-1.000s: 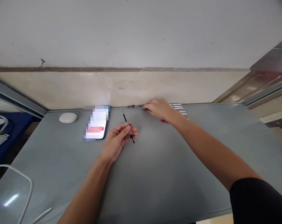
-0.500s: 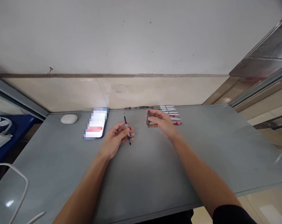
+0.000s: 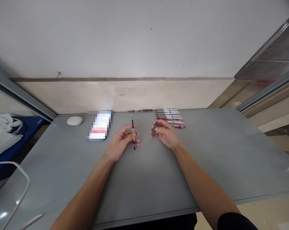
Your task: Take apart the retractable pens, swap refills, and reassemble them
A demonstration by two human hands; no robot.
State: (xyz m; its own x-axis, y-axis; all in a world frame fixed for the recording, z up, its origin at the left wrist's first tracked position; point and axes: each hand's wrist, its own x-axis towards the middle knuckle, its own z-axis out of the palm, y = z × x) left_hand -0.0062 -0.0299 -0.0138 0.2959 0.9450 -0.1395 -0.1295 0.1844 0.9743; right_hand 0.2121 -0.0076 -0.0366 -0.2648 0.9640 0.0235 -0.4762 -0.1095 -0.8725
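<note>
My left hand (image 3: 122, 140) is closed round a slim pen body (image 3: 133, 127), clear and black, with its thin refill bare at the top end. The pen body stands nearly upright in view, its black end toward me. In my right hand (image 3: 167, 132) a short dark grey pen grip (image 3: 154, 128) is pinched between thumb and fingers, tilted a little. The two pieces are apart, a short gap between the hands. Just behind my right hand lies a row of several white and red pens (image 3: 169, 113), and a red pen (image 3: 179, 126) lies nearest to it, partly hidden.
A lit phone (image 3: 100, 126) with a blurred screen lies left of my left hand. Beyond it sits a white oval case (image 3: 74, 120). Dark pens (image 3: 141, 111) lie along the wall edge. A white cable (image 3: 26, 185) curves at the lower left of the grey table (image 3: 146, 188).
My right hand has moved slightly toward me with the grip, uncovering more of the pen row. The pen body in my left hand has turned more upright. The view has shifted a little.
</note>
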